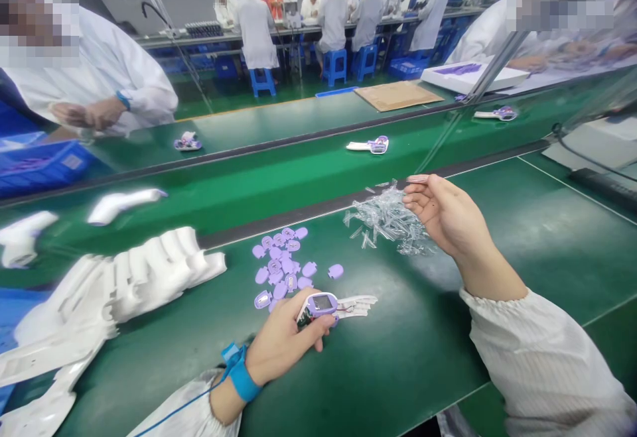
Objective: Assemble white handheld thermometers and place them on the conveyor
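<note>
My left hand [283, 337], with a blue wrist strap [243, 374], is closed around a white and purple handheld device housing [348, 308]. The housing has a small grey display [322, 302], and its opened handle points right with thin wires showing. My right hand [442, 215] is raised at the edge of a heap of clear plastic pieces [383, 215]. Its thumb and index finger pinch what looks like a thin clear plastic piece [417, 178]. Several purple caps [286, 264] lie loose just beyond my left hand, some with metal contacts.
White housing shells [144, 271] are stacked at left. A green conveyor belt [279, 178] crosses behind the bench, carrying a part-built device [371, 145] and white housings [122, 205]. Across it, a co-worker in white [114, 59] stands near a blue bin [44, 165]. Cardboard [398, 95] lies opposite.
</note>
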`<state>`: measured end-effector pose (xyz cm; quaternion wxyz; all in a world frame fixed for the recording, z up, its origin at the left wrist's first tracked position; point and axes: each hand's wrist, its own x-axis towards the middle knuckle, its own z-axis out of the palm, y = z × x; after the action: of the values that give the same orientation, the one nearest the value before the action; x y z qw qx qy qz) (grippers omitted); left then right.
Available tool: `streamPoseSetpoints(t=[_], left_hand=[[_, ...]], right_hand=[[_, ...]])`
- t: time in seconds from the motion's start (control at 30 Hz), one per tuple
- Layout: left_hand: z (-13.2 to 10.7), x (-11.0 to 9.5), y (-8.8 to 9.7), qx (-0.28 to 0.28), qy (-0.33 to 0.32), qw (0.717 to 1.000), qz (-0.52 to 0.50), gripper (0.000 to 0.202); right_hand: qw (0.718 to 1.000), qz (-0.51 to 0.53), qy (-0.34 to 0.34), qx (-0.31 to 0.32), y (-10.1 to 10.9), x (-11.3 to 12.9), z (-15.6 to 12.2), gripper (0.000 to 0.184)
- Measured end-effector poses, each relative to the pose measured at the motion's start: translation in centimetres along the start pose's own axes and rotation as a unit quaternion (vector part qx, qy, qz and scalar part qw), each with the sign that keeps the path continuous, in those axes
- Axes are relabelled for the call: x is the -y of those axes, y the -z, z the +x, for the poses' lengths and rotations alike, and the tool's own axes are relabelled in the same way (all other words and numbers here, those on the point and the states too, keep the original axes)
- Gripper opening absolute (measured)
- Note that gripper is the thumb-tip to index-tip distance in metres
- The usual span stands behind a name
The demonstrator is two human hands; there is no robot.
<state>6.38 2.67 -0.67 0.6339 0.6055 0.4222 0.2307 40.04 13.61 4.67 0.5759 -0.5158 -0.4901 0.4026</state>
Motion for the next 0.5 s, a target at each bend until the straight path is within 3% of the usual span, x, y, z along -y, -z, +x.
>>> streamPoseSetpoints(t=[0.1, 0.27, 0.5], left_hand=[[0.0, -0.1, 0.0, 0.0, 0.001, 1.0, 0.004, 0.028], [0.0, -0.2, -0.1, -0.002, 0.004, 1.0, 0.001, 0.026], [-0.1, -0.2, 0.0, 0.002, 0.001, 1.0, 0.007, 0.028]], right_hand=[[0.999, -0.016, 0.039, -0.033, 0.0, -0.1, 0.0, 0.037], [0.996, 0.001, 0.036, -0.079, -0.5, 0.5, -0.4, 0.044], [0.992, 0.012, 0.11, -0.066, -0.9, 0.7, -1.0, 0.049]])
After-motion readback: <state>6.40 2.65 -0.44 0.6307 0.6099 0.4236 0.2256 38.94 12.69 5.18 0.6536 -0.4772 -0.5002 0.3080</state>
